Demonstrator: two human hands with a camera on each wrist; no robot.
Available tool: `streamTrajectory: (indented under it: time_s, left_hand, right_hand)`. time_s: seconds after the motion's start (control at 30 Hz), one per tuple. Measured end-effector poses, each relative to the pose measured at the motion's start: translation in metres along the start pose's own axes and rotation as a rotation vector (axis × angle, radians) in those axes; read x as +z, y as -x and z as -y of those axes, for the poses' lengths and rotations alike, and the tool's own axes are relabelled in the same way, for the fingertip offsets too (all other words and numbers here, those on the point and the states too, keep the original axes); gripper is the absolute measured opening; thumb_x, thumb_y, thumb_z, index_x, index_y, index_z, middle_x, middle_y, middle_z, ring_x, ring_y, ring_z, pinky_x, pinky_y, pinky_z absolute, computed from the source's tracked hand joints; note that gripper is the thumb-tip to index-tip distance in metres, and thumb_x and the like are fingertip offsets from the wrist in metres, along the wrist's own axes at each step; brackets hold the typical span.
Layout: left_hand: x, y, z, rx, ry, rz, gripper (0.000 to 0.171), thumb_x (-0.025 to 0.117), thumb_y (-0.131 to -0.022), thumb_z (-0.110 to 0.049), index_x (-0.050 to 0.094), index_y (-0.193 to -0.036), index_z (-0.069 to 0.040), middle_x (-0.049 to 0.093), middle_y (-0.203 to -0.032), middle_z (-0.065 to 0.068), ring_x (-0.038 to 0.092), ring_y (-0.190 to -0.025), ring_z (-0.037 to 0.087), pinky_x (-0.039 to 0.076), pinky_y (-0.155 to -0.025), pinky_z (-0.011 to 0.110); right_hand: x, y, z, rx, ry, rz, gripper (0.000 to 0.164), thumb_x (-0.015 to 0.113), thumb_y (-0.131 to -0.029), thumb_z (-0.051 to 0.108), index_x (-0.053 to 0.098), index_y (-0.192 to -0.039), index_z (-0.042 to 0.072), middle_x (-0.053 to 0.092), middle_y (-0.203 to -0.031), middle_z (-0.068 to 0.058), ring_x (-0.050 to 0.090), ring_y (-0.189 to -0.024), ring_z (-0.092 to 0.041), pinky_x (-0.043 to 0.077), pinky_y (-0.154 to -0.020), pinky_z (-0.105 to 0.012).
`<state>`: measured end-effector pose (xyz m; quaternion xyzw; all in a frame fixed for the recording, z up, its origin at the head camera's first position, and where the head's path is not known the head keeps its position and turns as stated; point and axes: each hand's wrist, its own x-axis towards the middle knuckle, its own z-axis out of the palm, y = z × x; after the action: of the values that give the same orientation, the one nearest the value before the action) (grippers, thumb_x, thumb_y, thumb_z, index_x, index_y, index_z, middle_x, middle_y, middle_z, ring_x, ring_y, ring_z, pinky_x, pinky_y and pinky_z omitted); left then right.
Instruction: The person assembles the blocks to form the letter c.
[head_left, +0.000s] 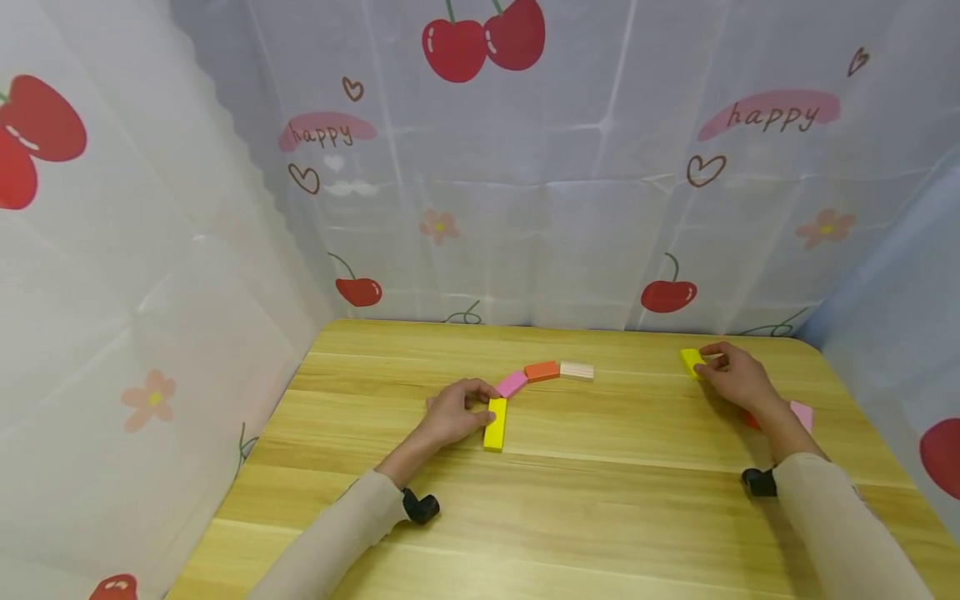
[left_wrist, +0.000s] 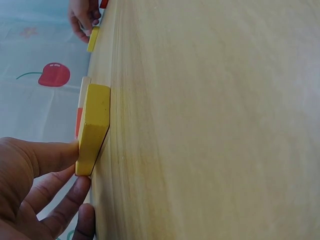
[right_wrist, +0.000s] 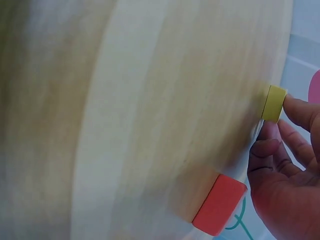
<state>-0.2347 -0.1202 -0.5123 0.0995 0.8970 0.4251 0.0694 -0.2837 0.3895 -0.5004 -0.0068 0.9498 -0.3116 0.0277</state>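
My left hand [head_left: 453,412] pinches a yellow wooden block [head_left: 495,425] at its far end, thumb on one side and fingers by the other. This block lies flat at the near end of a curved row. Beyond it in the row come a pink block [head_left: 513,384], an orange block [head_left: 542,372] and a plain wood block [head_left: 577,372]. At the back right, my right hand [head_left: 737,379] holds a second yellow block [head_left: 692,363] between thumb and fingers. The right wrist view shows that yellow block [right_wrist: 274,103] at the fingertips, low over the table.
A red block [right_wrist: 220,205] lies near the right hand, mostly hidden by the wrist in the head view. Another pink block [head_left: 802,414] is just right of that forearm. Patterned curtains [head_left: 525,250] enclose the wooden table [head_left: 600,517] at the back and sides.
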Motion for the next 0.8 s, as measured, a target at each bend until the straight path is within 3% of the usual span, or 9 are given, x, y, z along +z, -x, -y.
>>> streamTrajectory:
  time_s: [0.3,0.8]
  left_hand:
    - [0.0,0.001,-0.001,-0.002,-0.003,-0.002,0.02,0.082,-0.095,-0.022,0.078,-0.114,-0.028,0.074,-0.114,-0.005,0.057,-0.099,0.02,0.024,-0.093,0.051]
    - [0.002,0.0,0.001,0.005,-0.01,-0.006,0.021,0.083,-0.095,-0.022,0.078,-0.115,-0.028,0.074,-0.114,-0.006,0.059,-0.102,0.02,0.025,-0.094,0.052]
  right_hand:
    - [0.003,0.004,0.002,0.019,-0.006,0.011,0.051,0.062,-0.109,0.031,0.056,-0.14,-0.009,0.064,-0.122,-0.034,0.062,-0.103,-0.04,0.047,-0.081,-0.033]
    - [0.008,0.012,0.009,-0.042,-0.003,0.014,0.044,0.064,-0.108,0.03,0.064,-0.134,-0.006,0.069,-0.119,-0.03,0.064,-0.104,-0.037,0.049,-0.082,-0.031]
